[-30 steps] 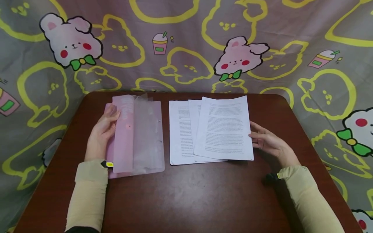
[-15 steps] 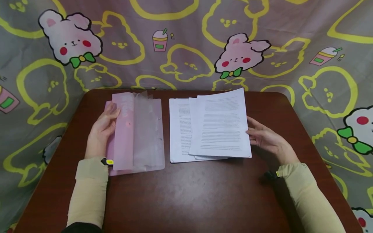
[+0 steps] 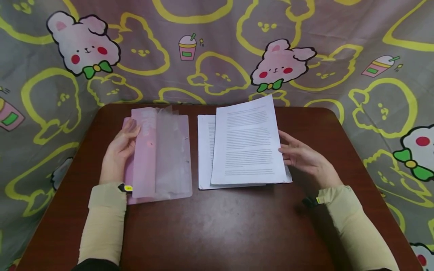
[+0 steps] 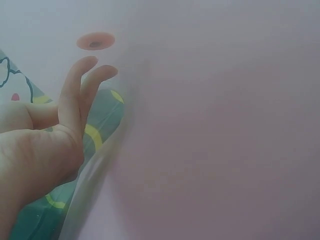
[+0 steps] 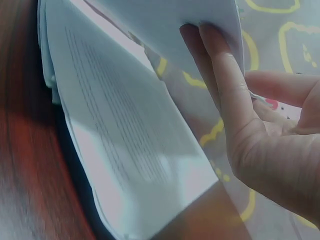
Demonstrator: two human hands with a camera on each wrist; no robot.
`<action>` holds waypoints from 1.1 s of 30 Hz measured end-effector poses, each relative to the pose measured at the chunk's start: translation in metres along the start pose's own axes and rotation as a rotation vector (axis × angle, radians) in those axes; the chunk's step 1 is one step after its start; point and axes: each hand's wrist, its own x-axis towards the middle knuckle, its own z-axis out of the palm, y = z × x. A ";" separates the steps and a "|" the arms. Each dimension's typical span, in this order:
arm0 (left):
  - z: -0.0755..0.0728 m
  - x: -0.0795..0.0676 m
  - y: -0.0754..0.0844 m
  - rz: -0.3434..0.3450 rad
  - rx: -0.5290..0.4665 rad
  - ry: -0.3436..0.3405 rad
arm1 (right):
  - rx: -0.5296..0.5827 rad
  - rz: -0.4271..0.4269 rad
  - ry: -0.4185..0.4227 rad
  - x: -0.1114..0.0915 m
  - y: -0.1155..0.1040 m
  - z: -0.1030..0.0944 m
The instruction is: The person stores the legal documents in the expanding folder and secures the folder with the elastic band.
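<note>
On the left lies a pink plastic folder (image 3: 144, 162), its front cover and some clear inner sleeves (image 3: 171, 158) lifted and overlapping its back. My left hand (image 3: 119, 146) holds the raised cover by its left edge; in the left wrist view, two fingers of the hand (image 4: 65, 115) reach along the pink cover (image 4: 215, 130) near an orange oval spot. My right hand (image 3: 305, 156) pinches the right edge of a printed sheet (image 3: 247, 150), tilted up over a paper stack (image 3: 205, 158). In the right wrist view, fingertips lie against the underside of the raised paper (image 5: 165, 30).
A dark brown wooden table (image 3: 220, 229) carries everything. Behind and on both sides hangs a grey cartoon-print curtain (image 3: 217, 41). More printed pages (image 5: 115, 130) lie under the raised sheet in the right wrist view.
My right hand has moved left with the printed sheet, which now tilts up more and covers more of the left-hand pages. The left hand and folder have hardly moved.
</note>
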 end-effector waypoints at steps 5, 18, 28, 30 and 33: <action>-0.002 -0.001 -0.002 0.005 0.018 0.006 | -0.005 0.014 -0.004 0.009 0.001 0.009; -0.003 -0.003 -0.002 -0.001 -0.008 0.029 | -0.018 0.048 -0.025 0.042 0.009 0.038; 0.000 0.000 0.000 -0.006 0.050 0.025 | -0.032 0.051 -0.037 0.059 0.011 0.054; 0.001 0.000 0.001 -0.005 0.048 0.021 | -0.040 0.044 -0.039 0.061 0.011 0.056; 0.002 -0.001 0.002 -0.003 0.035 0.013 | -0.047 0.036 -0.054 0.064 0.011 0.058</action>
